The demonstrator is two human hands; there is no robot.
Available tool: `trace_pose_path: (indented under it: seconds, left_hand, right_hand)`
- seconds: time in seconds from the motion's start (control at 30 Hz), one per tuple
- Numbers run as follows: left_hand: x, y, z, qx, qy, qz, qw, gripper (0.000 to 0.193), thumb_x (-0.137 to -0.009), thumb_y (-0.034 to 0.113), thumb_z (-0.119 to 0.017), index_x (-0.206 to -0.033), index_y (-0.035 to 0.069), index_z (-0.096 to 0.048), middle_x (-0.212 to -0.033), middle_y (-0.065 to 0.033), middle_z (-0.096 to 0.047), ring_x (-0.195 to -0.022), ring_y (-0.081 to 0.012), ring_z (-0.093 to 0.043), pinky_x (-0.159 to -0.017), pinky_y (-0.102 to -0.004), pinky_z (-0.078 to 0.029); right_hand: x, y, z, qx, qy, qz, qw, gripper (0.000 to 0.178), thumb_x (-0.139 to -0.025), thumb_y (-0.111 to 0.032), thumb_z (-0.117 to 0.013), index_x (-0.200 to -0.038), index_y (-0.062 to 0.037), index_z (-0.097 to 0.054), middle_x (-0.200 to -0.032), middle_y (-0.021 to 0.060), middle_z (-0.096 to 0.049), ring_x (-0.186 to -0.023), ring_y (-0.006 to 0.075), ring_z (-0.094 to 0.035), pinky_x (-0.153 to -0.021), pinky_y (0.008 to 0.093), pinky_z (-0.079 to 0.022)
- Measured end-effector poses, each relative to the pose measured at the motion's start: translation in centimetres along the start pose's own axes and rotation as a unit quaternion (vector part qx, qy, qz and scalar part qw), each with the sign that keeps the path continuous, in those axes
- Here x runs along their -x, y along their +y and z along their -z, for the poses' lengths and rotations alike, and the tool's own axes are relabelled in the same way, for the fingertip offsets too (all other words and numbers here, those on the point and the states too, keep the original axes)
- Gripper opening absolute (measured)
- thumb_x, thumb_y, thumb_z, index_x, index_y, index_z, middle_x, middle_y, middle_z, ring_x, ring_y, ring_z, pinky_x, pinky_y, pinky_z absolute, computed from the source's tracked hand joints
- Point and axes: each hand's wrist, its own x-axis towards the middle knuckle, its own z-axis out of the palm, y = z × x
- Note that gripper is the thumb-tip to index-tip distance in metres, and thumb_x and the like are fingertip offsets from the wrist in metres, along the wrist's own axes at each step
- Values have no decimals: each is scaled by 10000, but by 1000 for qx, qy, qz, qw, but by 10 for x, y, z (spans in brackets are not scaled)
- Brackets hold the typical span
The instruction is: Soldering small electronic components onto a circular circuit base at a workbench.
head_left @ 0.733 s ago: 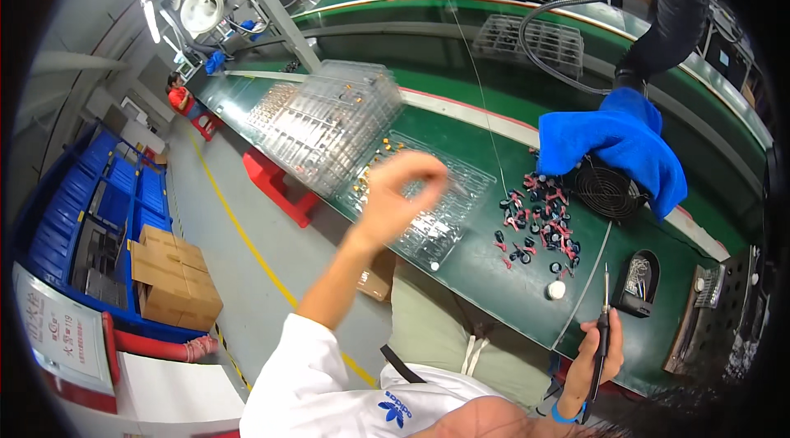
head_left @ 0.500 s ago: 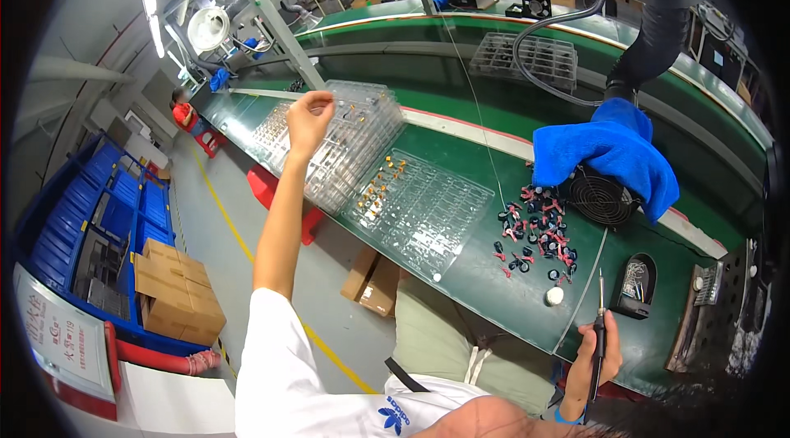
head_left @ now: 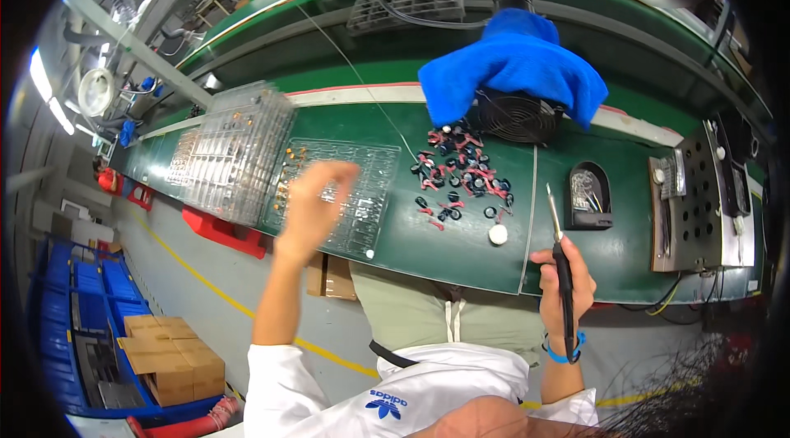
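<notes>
My right hand [head_left: 568,283] is wrapped around the black handle of a soldering iron [head_left: 563,265]. The iron's metal tip points up and away from me, near a dark parts box [head_left: 589,198]. My left hand [head_left: 315,206] is above the clear plastic tray [head_left: 362,228], blurred by motion. Its thumb and forefinger are curled toward each other; anything between them is too small to make out. Small orange pieces [head_left: 290,162] lie along the tray's left side. Right of the tray is a pile of small black round parts with red leads [head_left: 469,171].
Stacked clear trays [head_left: 239,154] stand left on the green bench [head_left: 411,253]. A round black fan [head_left: 517,117] sits under a blue cloth [head_left: 518,60] behind the pile. A white round piece [head_left: 498,234] lies near the bench edge. A perforated metal box [head_left: 699,208] stands right.
My left hand has moved right and nearer from the tray stack to above the single tray. My view has swung right. The soldering iron remains in my right hand.
</notes>
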Motion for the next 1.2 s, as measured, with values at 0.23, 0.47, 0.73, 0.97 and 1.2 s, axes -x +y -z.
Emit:
trace_pose_path:
  seconds: [0.23, 0.47, 0.73, 0.97, 1.2]
  left_hand:
    - [19, 57, -77, 12, -36, -70, 997, 211, -829, -32, -779, -1035, -5, -743, -1083, -140, -742, -934, -338, -675, -820, -404, -556]
    - [30, 66, -89, 208, 16, 76, 975, 207, -822, -154, -751, -991, -38, -727, -1050, -126, -722, -939, -172, -683, -820, -288, -564]
    - [30, 114, -119, 331, 47, 29, 942, 177, -781, -130, -790, -912, -26, -732, -993, -111, -736, -900, -210, -722, -798, -310, -576]
    - [33, 121, -132, 318, 3, -24, 948, 214, -768, -172, -776, -918, -31, -716, -990, -129, -728, -906, -221, -729, -803, -315, -594]
    - [33, 119, -131, 313, -3, -10, 950, 223, -767, -173, -769, -932, -27, -730, -989, -132, -733, -908, -233, -731, -798, -319, -594]
  right_hand:
    - [2, 4, -3, 13, -16, 5, 1000, 440, -1032, -107, -635, -1437, 25, -522, -899, 125, -776, -560, 61, -500, -532, 223, -443]
    - [0, -2, -3, 7, -24, -12, 1000, 404, -951, 20, -679, -1341, 47, -577, -890, 152, -778, -664, 198, -714, -633, 293, -563]
    - [-7, -4, -8, 63, -78, 47, 994, 179, -957, 103, -562, -1102, 6, -602, -1036, 189, -782, -593, 167, -622, -564, 281, -514]
    - [-11, -5, -14, 94, -85, 89, 988, 265, -861, 137, -657, -1064, -22, -599, -1139, 193, -770, -705, 249, -653, -638, 322, -542]
    - [-15, -8, -20, 135, -138, 102, 976, 363, -752, 129, -702, -1053, -48, -601, -1224, 124, -757, -675, 245, -577, -590, 329, -510]
